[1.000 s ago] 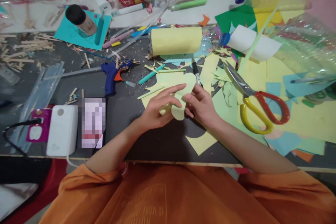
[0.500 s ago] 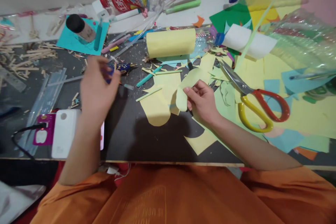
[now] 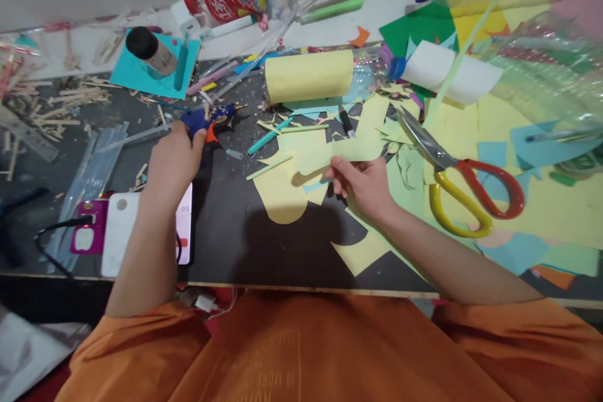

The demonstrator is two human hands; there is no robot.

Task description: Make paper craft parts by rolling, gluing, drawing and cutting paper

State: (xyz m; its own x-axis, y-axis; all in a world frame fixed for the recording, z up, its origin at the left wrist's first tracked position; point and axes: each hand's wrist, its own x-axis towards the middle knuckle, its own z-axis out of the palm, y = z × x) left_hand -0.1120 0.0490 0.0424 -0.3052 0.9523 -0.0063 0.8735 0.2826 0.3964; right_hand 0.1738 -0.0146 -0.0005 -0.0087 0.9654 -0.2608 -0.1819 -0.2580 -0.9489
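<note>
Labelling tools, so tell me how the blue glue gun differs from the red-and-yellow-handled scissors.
The blue plastic glue gun is under the left hand, which grips its handle; the scissors with red and yellow handles lie untouched, beyond the right hand pinching a pale yellow paper cut-out. The glue gun lies on dark tabletop; the scissors on coloured paper sheets. Both lie flat.
</note>
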